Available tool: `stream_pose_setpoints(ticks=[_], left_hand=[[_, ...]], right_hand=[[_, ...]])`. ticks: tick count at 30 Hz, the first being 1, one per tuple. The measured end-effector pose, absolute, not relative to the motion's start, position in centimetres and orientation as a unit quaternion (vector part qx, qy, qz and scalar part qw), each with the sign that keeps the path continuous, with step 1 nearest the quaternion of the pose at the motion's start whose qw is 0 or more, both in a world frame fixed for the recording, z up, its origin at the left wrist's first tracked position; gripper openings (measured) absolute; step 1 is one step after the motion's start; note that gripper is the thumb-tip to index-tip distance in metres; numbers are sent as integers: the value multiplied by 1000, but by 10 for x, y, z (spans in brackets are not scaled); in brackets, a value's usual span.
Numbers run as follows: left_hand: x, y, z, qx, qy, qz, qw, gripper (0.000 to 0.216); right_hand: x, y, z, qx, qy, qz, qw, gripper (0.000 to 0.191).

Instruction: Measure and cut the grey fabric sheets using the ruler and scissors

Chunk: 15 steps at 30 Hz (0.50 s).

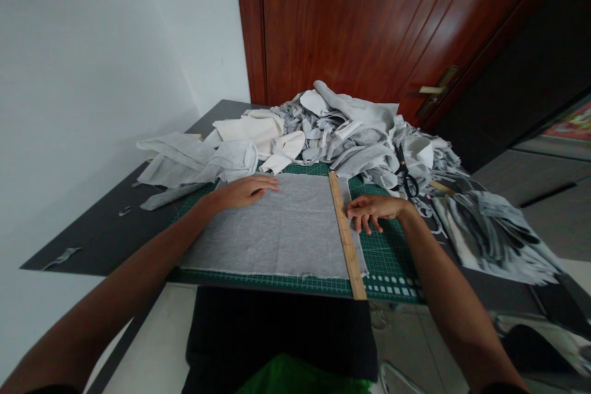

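A rectangle of grey knit fabric (295, 234) lies flat on a green cutting mat (390, 252). My left hand (247, 191) rests palm down across the fabric's upper left part, its fingers stretched out. Over the fabric's right side lies a wooden ruler (344, 228), running from the far edge to just past the near edge of the mat. A narrow strip of the fabric shows to the right of the ruler. Beside the ruler's right edge is my right hand (372, 210), fingers loosely bent and apart; whether its fingertips touch the ruler or the fabric is unclear.
Grey and white fabric scraps (360, 129) are heaped at the back of the dark table (106, 228), with black scissors (406, 172) on their right side. A stack of grey fabric pieces (494, 234) lies at right. A wall and a wooden door (369, 24) stand behind.
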State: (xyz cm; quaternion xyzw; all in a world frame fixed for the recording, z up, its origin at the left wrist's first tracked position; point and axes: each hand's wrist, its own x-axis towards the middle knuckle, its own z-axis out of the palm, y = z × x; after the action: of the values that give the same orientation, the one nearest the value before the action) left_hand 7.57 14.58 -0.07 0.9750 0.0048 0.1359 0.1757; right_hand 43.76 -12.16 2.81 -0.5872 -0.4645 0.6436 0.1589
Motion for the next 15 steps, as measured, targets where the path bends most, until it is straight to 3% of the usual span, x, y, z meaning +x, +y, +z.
stream_pose_setpoints(ticks=[8,15], left_hand=[[76,146,-1,976,-4,134,169,37],[75,139,2,977,8,139,162,41]], right_hand=[[441,-118,23,-625,-474,593,182,68],[444,-119,24,-570,-489,635,182,65]])
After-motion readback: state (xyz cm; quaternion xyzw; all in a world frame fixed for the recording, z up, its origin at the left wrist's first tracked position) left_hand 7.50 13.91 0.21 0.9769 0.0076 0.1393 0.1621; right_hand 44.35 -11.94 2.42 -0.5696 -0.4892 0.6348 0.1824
